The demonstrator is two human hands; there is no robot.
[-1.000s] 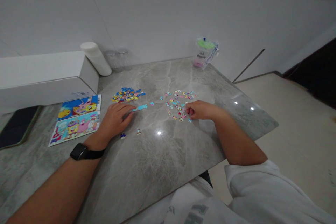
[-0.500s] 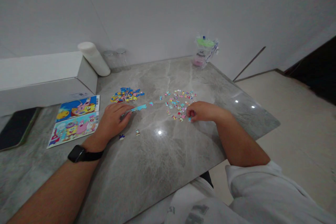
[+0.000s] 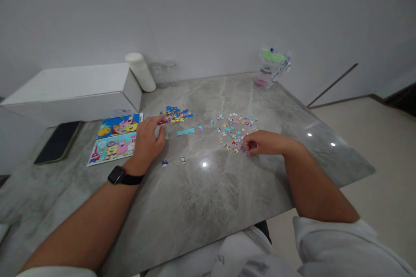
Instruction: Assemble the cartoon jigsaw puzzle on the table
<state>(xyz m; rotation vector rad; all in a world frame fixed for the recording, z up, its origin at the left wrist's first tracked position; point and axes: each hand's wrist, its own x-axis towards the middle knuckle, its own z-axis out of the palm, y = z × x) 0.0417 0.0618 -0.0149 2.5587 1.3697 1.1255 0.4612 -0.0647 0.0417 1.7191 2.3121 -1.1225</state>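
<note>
Two loose puzzle pieces lie nearest the person, set apart on the grey desk; between them and the slanting near edge runs a broad stretch of surface. The right hand is positioned at the near right margin of the scattered pieces. Its fingers are curled, thumb drawn close to the forefinger. A light blue piece shows at the tips; whether it is gripped or only touched cannot be told. Open surface extends from this hand to the right corner of the desk.

The left hand, with a black watch at the wrist, has its thumb and forefinger parted by a narrow gap, the forefinger at the near left border of the blue-and-yellow pile. This hand hides part of the picture sheet; a phone lies left of the sheet. A joined light blue strip lies between the left hand and a single piece.

At the rear left, a white box, a white bottle and two clear glasses stand near the wall. A plastic bag occupies the far right corner, beside the side edge.
</note>
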